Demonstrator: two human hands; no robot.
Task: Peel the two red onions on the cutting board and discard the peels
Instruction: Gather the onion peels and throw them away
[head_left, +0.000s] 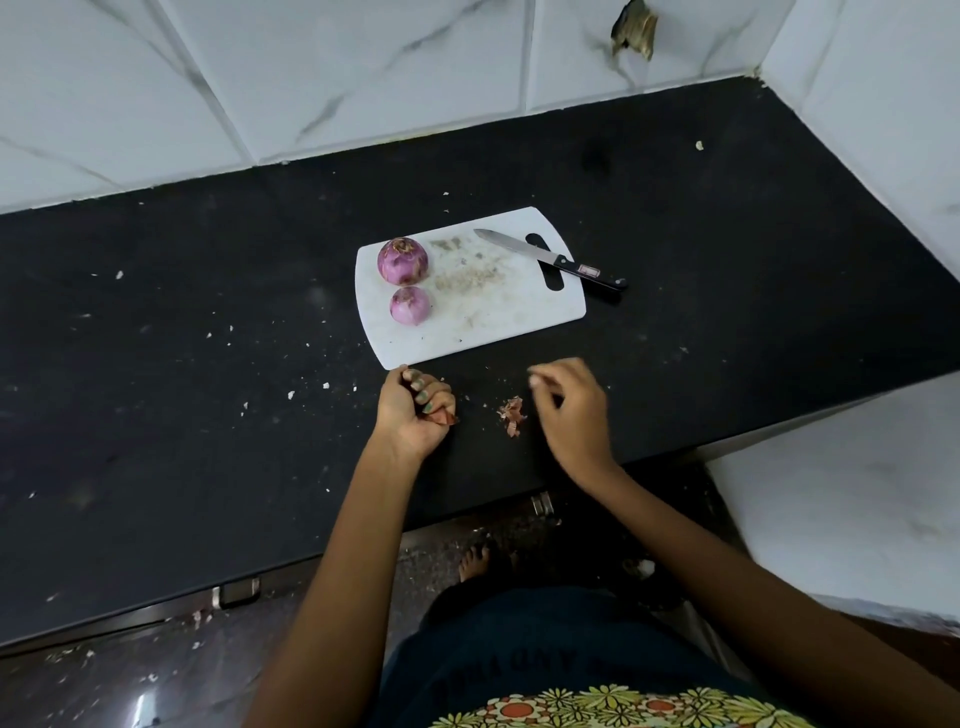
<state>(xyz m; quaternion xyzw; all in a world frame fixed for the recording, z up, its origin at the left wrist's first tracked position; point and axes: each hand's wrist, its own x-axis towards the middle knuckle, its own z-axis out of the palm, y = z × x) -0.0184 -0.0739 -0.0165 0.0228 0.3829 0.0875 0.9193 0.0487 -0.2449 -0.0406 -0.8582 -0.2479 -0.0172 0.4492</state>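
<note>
Papery onion skins left on black counter: pinch w/ empty, loosely curled right hand, add to wad in fisted left hand, then bin all.

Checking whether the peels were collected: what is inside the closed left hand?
A bit of reddish onion peel sticks out below the curled fingers of the left hand. How much more it holds is hidden by the fist. A small peel pile lies beside it on the counter.
</note>
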